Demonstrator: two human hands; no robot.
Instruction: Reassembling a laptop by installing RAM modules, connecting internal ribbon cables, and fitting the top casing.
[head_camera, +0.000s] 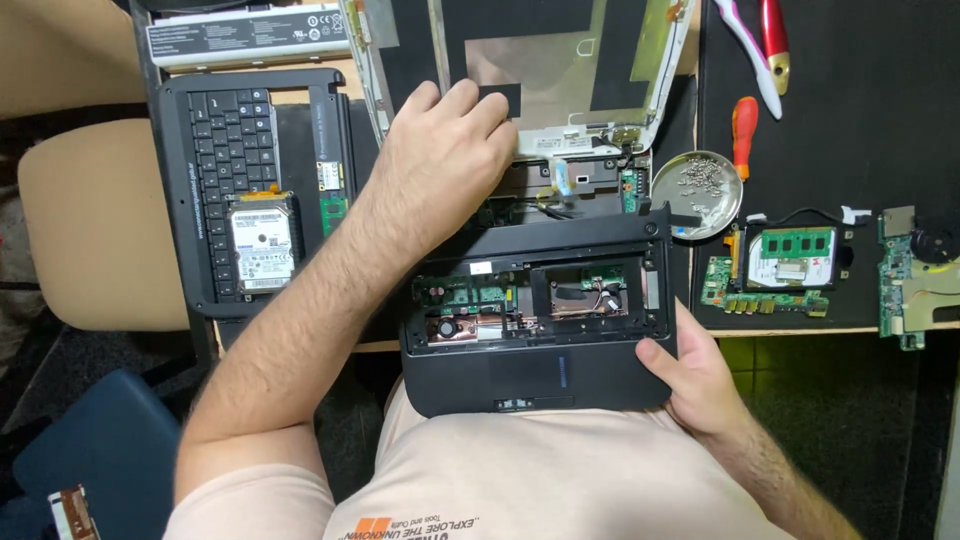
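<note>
Here, at centre frame, the opened laptop base (540, 330) rests against the person's body at the tabletop (860, 100) edge, its circuit boards exposed; the right hand (695, 385) clasps its lower right corner, thumb on top. The left hand (445, 165), fingers curled together, presses on the hinge area where the screen lid (560, 70) meets the base. Left of frame lie a detached keyboard (235, 150) bearing a hard drive (262, 247); right of centre, a screw dish (697, 190), an orange screwdriver (743, 130) and loose boards (780, 270).

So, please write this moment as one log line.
left hand: on screen back panel | right hand: grips laptop base corner | screw dish: beside
</note>
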